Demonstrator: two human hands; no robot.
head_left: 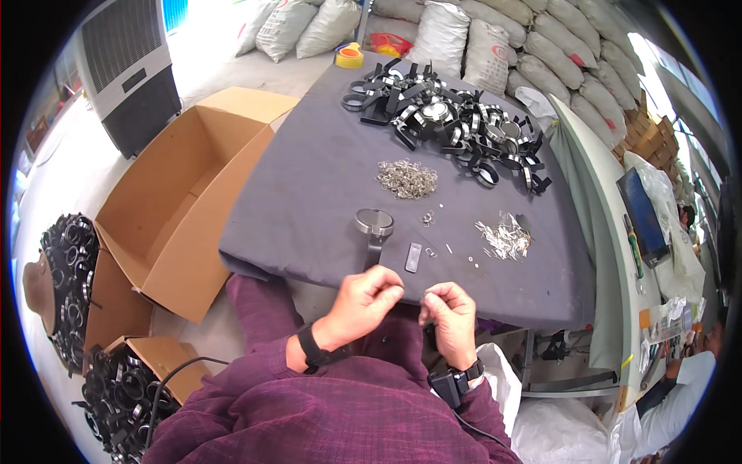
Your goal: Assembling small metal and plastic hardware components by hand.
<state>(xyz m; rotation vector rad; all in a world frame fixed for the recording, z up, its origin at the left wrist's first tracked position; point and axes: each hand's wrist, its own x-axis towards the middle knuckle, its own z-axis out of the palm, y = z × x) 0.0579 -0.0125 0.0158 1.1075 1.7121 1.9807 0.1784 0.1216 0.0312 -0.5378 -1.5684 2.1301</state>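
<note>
My left hand (365, 301) is at the table's near edge, thumb and fingertips pinched together. My right hand (453, 319) is pinched the same way a short gap to the right. Whatever sits in either pinch is too small to make out. Just beyond my left hand, a round silver-faced watch (374, 223) lies with its black strap running toward me. A dark rectangular strap piece (413, 257) rests on the cloth ahead of the gap between my hands. A few loose metal buckles (427, 219) lie beyond it.
The grey-clothed table (294, 185) holds a heap of black-strapped watches (440, 112), a pile of metal buckles (407, 179), a pile of small pins (506, 236) and yellow tape (349, 56). A large open cardboard box (166, 193) stands left. Another person's sleeve (692, 379) shows far right.
</note>
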